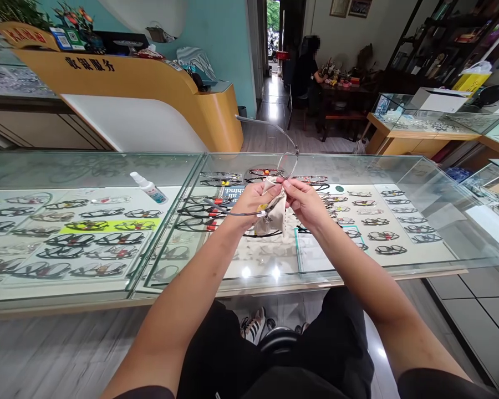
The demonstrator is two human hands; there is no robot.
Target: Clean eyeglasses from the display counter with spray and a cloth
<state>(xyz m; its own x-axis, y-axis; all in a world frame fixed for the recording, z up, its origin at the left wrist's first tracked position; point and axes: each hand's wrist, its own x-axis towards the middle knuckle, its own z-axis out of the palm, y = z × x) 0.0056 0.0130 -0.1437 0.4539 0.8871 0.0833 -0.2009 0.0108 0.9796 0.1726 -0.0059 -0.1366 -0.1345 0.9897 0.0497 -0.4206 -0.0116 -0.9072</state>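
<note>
The left hand and the right hand are meeting above a glass display counter, both closed on a pair of thin-rimmed glasses. The left hand is pinching the near part of the frame together with a pale cleaning cloth, which is hanging down between the two hands. The right hand is gripping the frame just beside the cloth, fingers curled around the wire rim. One lens ring is rising above the fingers, and a temple arm is sticking out far and to the left. A small spray bottle is lying on the glass to the left of the hands, well apart from them. Rows of eyeglass frames are lying under the glass.
</note>
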